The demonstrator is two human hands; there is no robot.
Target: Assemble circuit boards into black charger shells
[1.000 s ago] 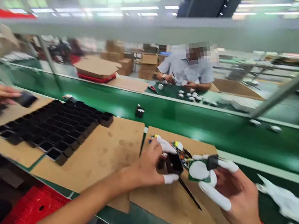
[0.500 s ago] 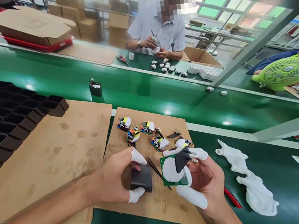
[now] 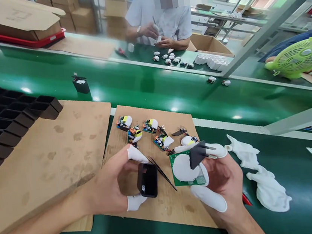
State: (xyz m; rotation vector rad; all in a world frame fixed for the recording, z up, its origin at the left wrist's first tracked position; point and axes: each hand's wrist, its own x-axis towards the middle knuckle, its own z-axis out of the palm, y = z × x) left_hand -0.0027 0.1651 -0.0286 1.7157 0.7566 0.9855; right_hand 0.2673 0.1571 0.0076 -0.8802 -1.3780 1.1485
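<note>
My left hand (image 3: 118, 178), with white finger cots, grips a black plastic case (image 3: 148, 180) whose open end faces me. In my right hand (image 3: 223, 177), also wearing white finger cots, is a green circuit board (image 3: 175, 171) with a round white patch of filler. A black plate with metal plug pins (image 3: 199, 154) stands at the board's right side. Case and board are apart. Between them, black tweezers (image 3: 163, 173) lie on the cardboard. Behind my hands rest several circuit boards with components, one of them a board with yellow tape and white filler (image 3: 163, 140).
Rows of empty black cases (image 3: 11, 119) stand on the left cardboard sheet (image 3: 71, 142). A filled case (image 3: 80, 83) sits on the green conveyor belt (image 3: 129, 86). White cloth gloves (image 3: 271, 190) and a red-handled tool (image 3: 246, 199) lie at right. Opposite, a co-worker (image 3: 161, 21) handles a small white part.
My left hand has turned the black case so its opening now faces me. My right hand with the board has shifted slightly right and up. The filled case on the belt appears further left.
</note>
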